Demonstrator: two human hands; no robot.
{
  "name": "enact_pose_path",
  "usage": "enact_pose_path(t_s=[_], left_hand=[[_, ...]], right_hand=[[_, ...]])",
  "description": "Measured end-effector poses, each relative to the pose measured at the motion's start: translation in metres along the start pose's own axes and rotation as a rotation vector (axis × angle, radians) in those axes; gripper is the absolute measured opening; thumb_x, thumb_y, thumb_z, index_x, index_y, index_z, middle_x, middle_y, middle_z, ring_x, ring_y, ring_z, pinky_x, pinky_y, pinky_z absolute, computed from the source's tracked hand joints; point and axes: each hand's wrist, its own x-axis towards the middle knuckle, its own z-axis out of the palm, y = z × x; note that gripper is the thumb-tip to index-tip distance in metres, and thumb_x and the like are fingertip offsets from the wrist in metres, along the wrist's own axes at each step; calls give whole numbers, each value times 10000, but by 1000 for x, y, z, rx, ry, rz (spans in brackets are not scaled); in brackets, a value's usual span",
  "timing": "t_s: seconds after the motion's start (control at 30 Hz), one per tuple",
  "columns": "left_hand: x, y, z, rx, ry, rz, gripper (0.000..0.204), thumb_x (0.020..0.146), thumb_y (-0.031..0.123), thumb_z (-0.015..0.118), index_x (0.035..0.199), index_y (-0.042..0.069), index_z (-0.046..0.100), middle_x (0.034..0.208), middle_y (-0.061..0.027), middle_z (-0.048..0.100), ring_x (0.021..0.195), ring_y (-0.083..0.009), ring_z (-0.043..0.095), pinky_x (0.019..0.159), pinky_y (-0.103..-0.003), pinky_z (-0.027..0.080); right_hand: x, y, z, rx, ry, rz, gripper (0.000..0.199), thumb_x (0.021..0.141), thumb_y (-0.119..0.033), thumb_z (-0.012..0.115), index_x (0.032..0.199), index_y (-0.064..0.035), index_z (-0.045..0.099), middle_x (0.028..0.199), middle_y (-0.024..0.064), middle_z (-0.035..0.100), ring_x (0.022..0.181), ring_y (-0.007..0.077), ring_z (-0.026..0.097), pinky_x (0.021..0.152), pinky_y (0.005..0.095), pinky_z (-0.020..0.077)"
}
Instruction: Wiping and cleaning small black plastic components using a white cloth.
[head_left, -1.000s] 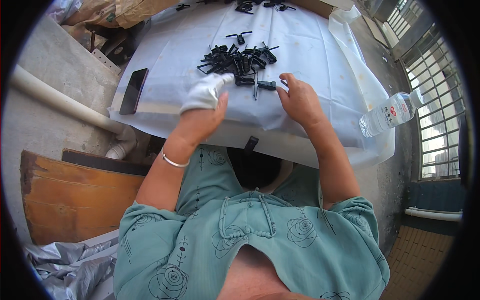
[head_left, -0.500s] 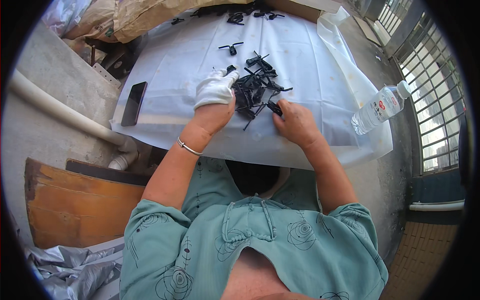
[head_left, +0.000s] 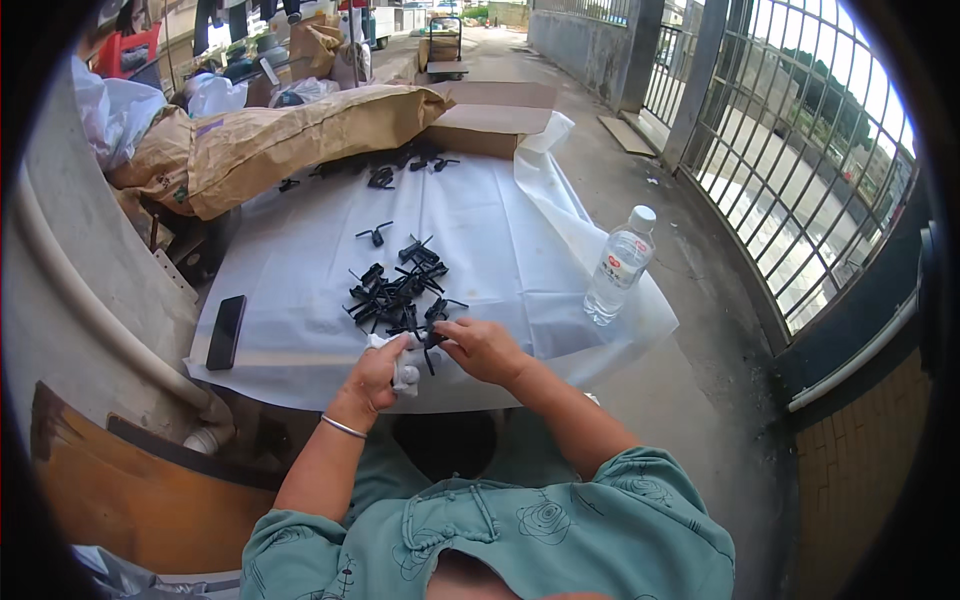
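Note:
A loose pile of small black plastic pieces with thin arms (head_left: 385, 297) lies on the white sheet (head_left: 500, 240) in front of me. My right hand (head_left: 482, 350) pinches one black plastic piece (head_left: 434, 337) at the near right side of the pile. Close beside it is my left hand (head_left: 380, 372), its fingers in a white glove and curled closed, the thumb toward the same piece. Whatever the left fingers hold is hidden. One single black piece (head_left: 376, 233) lies apart, beyond the pile.
A dark phone (head_left: 227, 333) lies at the left edge of the sheet. On the right stands a clear water bottle (head_left: 617, 270). More black pieces (head_left: 381, 177) lie at the far side, before a brown paper sack (head_left: 300, 135) and a cardboard box (head_left: 490, 118). Metal bars (head_left: 780, 150) line the right.
The view has tilted up and shows more of the far surroundings. My left hand has left the pile's left side and come near the right hand, its gloved fingers now curled.

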Motion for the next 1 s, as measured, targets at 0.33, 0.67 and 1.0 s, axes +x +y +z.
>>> enact_pose_path(t_s=[0.33, 0.67, 1.0], left_hand=[[43, 15, 13, -14, -167, 68, 145, 886, 175, 526, 945, 70, 605, 831, -32, 638, 715, -127, 613, 580, -247, 501], [35, 5, 24, 216, -128, 244, 266, 820, 73, 567, 1082, 74, 522, 925, -40, 596, 836, -143, 601, 656, -238, 498], [-6, 3, 59, 478, -10, 536, 243, 870, -7, 447, 1097, 77, 426, 884, -60, 555, 548, -84, 508, 442, -201, 400]], right_hand=[[14, 6, -18, -157, 63, -28, 271, 790, -90, 498, 1050, -122, 566, 734, 82, 562, 664, 277, 604, 555, 378, 480], [4, -14, -21, 343, 143, -1, 342, 763, -196, 614, 1062, -53, 529, 701, 109, 552, 638, 306, 568, 571, 381, 444], [25, -13, 2, 762, 217, 406, 269, 750, -230, 688, 699, -8, 544, 597, 59, 551, 543, 96, 491, 504, 276, 420]])
